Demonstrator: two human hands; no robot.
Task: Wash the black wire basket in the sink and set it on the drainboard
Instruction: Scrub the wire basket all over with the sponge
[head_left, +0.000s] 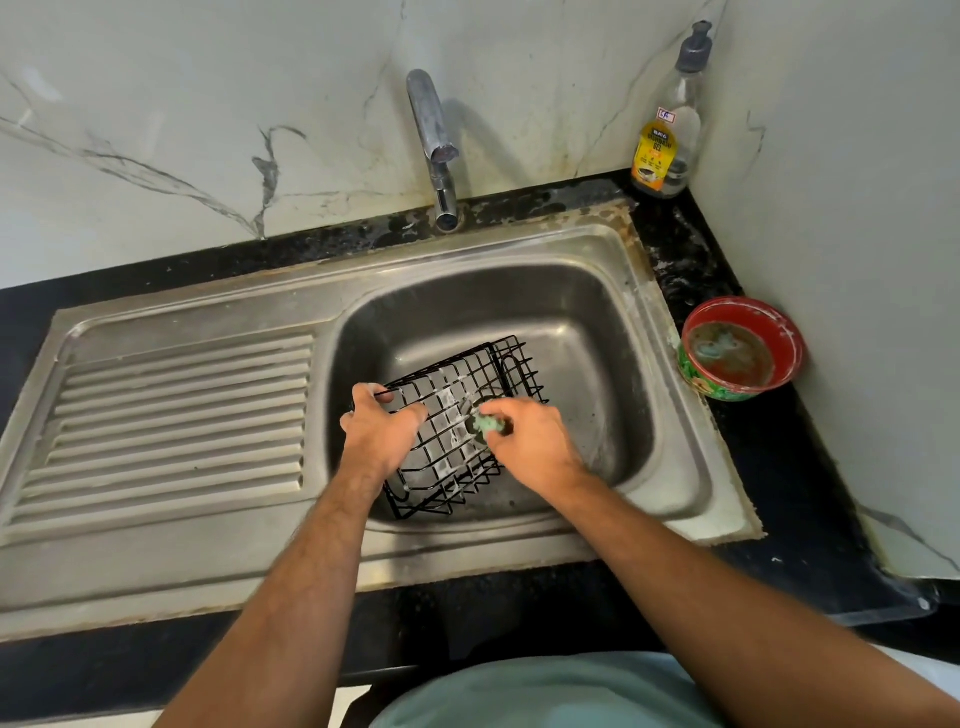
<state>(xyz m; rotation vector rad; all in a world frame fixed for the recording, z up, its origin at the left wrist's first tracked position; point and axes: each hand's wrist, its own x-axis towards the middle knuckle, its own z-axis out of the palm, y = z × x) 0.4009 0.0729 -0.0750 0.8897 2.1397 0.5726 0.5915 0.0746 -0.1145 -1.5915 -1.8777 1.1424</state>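
The black wire basket (457, 415) lies tilted in the steel sink bowl (571, 322), with soap foam on its grid. My left hand (376, 426) grips the basket's left rim, fingers curled round the wire. My right hand (530, 441) holds a green scrub pad (491, 423) and presses it on the basket's grid near the middle. The ribbed drainboard (176, 421) lies to the left of the bowl with nothing on it.
The tap (434, 140) stands behind the bowl; no water is seen running. A dishwash gel bottle (667, 130) stands in the back right corner. A red bowl (740, 348) with soapy liquid sits on the black counter right of the sink.
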